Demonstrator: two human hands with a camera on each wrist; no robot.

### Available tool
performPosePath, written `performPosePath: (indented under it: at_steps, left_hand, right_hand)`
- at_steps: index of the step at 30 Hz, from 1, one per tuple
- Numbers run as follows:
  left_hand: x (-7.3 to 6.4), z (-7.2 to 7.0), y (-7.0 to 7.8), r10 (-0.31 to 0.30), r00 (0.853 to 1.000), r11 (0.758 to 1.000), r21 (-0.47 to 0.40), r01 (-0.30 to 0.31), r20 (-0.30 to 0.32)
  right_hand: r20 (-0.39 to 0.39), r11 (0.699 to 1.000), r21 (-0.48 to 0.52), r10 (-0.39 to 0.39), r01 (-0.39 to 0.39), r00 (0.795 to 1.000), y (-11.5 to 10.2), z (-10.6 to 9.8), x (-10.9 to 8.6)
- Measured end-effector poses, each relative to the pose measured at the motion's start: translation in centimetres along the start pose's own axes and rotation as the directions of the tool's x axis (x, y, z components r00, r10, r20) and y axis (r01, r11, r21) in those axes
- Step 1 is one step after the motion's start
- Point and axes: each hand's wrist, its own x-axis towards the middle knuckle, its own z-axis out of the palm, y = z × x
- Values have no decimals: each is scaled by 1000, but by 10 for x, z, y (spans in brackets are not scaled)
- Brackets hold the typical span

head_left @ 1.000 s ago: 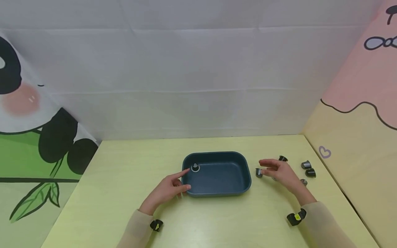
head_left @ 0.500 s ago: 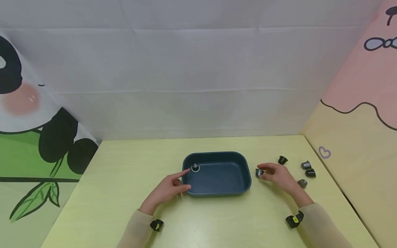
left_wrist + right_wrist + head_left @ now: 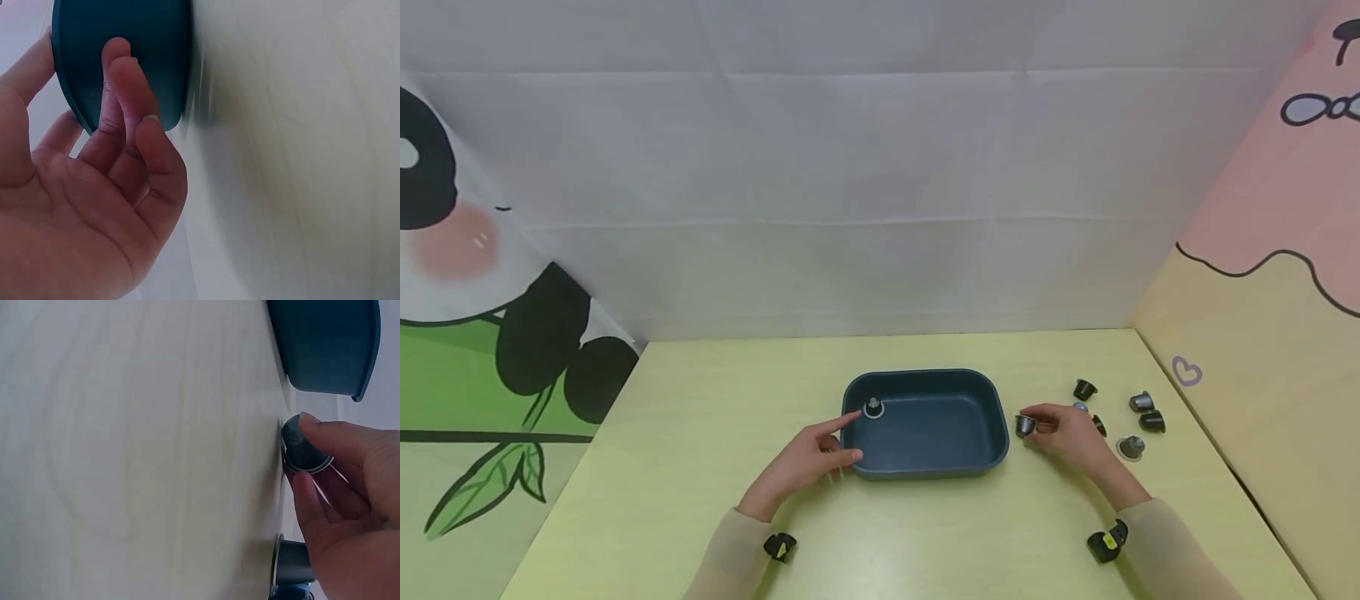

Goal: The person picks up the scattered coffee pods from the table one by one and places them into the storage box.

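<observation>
A dark blue rectangular tray (image 3: 925,472) lies on the table, with one dark coffee capsule (image 3: 873,406) standing inside near its left end. My left hand (image 3: 811,452) holds the tray's left end, thumb and index finger at the rim. In the left wrist view, the other fingers of this hand bend against the outer wall. To the right of the tray, my right hand (image 3: 1070,435) pinches a dark grey coffee capsule (image 3: 305,447) between thumb and fingers. That capsule is low over the table; whether it touches the surface I cannot tell.
Several more capsules lie right of the tray: a black capsule (image 3: 1084,389) farther back, a silver-grey capsule (image 3: 1141,402) beside a black capsule (image 3: 1152,421), and a grey capsule (image 3: 1132,447) near my right wrist. Others are partly behind the right hand. A side wall (image 3: 1262,400) bounds the right edge.
My right hand has come down around the grey capsule and now pinches it. The capsule is tipped slightly from where it stood. The left hand and tray stay put.
</observation>
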Motion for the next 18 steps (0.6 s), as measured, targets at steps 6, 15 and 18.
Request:
performPosePath:
  at_steps: [6,15,18]
  left_hand:
    - [0,0,0,4,1000,1000,-13,-4,-2]
    - [0,0,0,9,1000,1000,-23,-9,-4]
    - [-1,1,1,7,1000,1000,-28,-7,-7]
  right_hand:
    - [-49,1000,-18,-4,3,999,-2,4,-1]
    - [-78,1000,0,19,-19,997,1,4,-1]
    - [-75,1000,21,20,-19,997,3,4,-2]
